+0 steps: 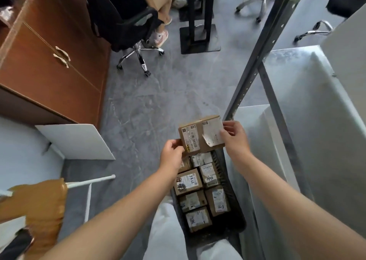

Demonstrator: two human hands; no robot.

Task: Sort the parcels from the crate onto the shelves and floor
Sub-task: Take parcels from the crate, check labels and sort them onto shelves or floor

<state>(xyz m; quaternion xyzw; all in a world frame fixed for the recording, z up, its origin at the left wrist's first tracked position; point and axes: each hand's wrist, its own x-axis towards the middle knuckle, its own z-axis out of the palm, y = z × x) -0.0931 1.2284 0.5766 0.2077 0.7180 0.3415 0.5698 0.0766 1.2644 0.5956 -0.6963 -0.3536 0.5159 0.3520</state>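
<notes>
The left hand (172,155) and right hand (235,138) grip a parcel (200,135) by its 2 side edges above the crate (236,218). Open floor (150,109) lies ahead, with a shelf post (255,57) close on the right.

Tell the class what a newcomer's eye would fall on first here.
A cardboard box is held at centre, the left hand gripping its left corner, the right hand its right edge. Below it, a black crate packed with labelled parcels sits on the floor beside metal shelves.

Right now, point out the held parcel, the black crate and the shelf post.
held parcel (200,135), head view, its labelled top face.
black crate (236,210), head view, its right rim.
shelf post (256,65), head view, mid-length of the upright.
</notes>
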